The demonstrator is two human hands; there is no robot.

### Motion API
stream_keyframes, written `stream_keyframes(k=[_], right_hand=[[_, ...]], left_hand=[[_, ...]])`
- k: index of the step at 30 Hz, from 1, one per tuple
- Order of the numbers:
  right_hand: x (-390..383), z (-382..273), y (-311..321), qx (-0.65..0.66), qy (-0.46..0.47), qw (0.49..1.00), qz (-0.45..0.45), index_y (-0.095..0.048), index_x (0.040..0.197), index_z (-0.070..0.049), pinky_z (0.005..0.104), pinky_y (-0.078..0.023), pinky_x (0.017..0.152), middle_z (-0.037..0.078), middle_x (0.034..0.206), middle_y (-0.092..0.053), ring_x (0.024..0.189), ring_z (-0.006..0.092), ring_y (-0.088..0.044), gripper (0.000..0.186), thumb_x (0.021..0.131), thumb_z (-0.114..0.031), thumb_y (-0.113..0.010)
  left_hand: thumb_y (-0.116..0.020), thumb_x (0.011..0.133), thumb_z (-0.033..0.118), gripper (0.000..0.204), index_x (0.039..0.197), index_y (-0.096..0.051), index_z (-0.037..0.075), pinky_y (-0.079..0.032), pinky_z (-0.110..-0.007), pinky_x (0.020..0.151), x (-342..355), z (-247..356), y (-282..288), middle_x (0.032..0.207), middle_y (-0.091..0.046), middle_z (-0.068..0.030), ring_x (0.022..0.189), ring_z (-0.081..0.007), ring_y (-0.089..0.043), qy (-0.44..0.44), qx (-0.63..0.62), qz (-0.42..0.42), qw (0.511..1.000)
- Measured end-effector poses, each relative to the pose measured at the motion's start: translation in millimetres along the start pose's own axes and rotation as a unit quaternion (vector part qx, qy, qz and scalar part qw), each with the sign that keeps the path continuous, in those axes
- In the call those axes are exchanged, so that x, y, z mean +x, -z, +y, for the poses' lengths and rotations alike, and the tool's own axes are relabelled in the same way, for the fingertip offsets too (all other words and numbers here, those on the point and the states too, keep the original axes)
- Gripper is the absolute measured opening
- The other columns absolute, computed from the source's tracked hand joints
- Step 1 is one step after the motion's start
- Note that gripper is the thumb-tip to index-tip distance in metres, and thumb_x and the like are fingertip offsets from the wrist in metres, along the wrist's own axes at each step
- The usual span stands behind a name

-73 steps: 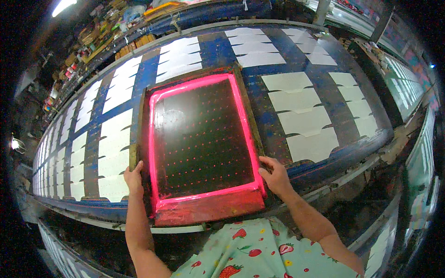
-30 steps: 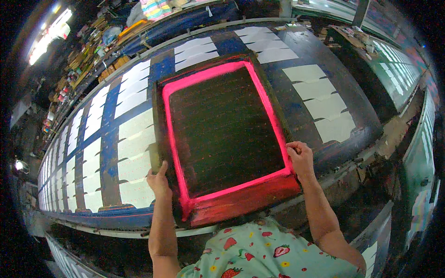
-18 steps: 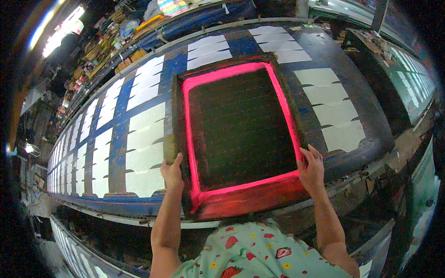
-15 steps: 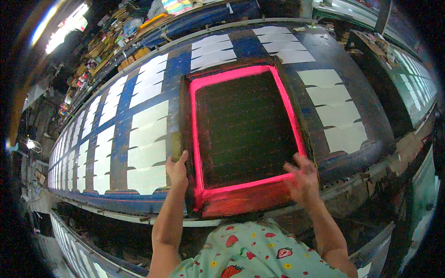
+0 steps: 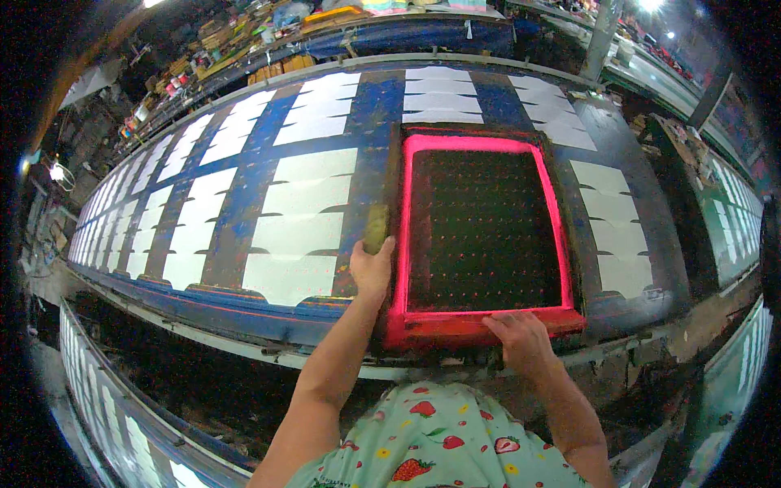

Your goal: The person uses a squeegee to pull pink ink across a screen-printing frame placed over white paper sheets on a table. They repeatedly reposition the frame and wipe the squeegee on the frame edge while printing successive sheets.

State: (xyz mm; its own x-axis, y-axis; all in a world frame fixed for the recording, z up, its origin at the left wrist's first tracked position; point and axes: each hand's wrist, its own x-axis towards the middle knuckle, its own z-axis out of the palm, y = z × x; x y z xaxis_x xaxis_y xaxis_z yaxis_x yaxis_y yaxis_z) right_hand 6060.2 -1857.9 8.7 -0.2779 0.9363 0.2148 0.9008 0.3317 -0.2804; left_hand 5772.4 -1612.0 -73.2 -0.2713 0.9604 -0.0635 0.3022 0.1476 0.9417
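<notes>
Head view: rectangular screen frame [image 5: 576, 268] noted right of centre, lying over the table. Its dark, flat mesh panel [image 5: 488, 232] carried rows of small reddish dots and was bordered by a wet-looking, bright pink band [image 5: 553, 199] with rounded upper corners. Lower rail [image 5: 439, 325] was stained red; the outer sides looked dark and rough. A yellow-green block [image 5: 377, 226], upright and worn-looking, stood at the frame's left side.

Long table [image 5: 378, 114] ran across the frame of view, curved by the lens, its surface mottled blue and brown. Pale sheets [image 5: 294, 234] with dark notches at their side edges lay in columns to the left, above and right of the screen. Upper left: cluttered shelving [image 5: 220, 49]; far left, a lit lamp [image 5: 57, 172]. Lower centre: light green garment [image 5: 455, 439], strawberry print.

Left hand [image 5: 372, 268] was curled around the block's lower end, thumb on its right side. Right hand [image 5: 525, 340] lay on the lower rail, fingers together and slightly bent, touching it; whether they gripped could not be told.
</notes>
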Motion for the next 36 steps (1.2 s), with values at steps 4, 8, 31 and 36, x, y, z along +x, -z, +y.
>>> stream_keyframes(k=[4,8,31,36], right_hand=[[24.6,3.7,10.9,0.011,-0.034,0.995,-0.088,-0.078,0.129,-0.010,0.0508,-0.059,0.100,0.014,0.117,-0.080,0.113,0.0362,-0.075,0.052,0.079,0.002,-0.068],[7.8,-4.8,19.1,0.022,-0.055,0.994,-0.095,-0.078,0.130,-0.012,0.0517,-0.058,0.101,0.014,0.121,-0.080,0.116,0.0363,-0.074,0.055,0.079,0.004,-0.066],[227.5,184.3,-50.0,-0.106,-0.031,0.994,-0.021,-0.076,0.139,-0.017,0.0534,-0.056,0.110,0.021,0.143,-0.073,0.127,0.0404,-0.072,0.050,0.091,-0.008,-0.066],[312.6,247.4,-54.0,-0.092,0.021,0.994,0.055,-0.077,0.131,-0.012,0.0543,-0.059,0.098,0.018,0.117,-0.077,0.113,0.0392,-0.074,0.048,0.085,-0.003,-0.068]], left_hand=[[-0.076,0.104,0.030,0.057,0.142,-0.065,-0.010,-0.050,-0.047,0.115,6.2,-10.9,-5.0,0.140,-0.071,-0.0297,0.131,-0.0408,-0.069,-0.084,-0.031,0.044,0.995],[-0.069,0.108,0.023,0.053,0.149,-0.061,-0.011,-0.046,-0.047,0.121,8.9,-16.6,-8.2,0.147,-0.068,-0.0306,0.138,-0.0424,-0.064,-0.110,-0.068,0.029,0.991],[-0.071,0.109,0.019,0.053,0.154,-0.060,-0.007,-0.048,-0.040,0.119,-4.3,5.4,-1.4,0.149,-0.068,-0.0200,0.136,-0.0283,-0.065,-0.065,-0.076,0.017,0.995],[-0.069,0.111,0.016,0.048,0.153,-0.062,-0.006,-0.049,-0.037,0.117,-4.0,11.4,0.5,0.146,-0.070,-0.0172,0.134,-0.0243,-0.065,-0.050,-0.066,0.005,0.997]])
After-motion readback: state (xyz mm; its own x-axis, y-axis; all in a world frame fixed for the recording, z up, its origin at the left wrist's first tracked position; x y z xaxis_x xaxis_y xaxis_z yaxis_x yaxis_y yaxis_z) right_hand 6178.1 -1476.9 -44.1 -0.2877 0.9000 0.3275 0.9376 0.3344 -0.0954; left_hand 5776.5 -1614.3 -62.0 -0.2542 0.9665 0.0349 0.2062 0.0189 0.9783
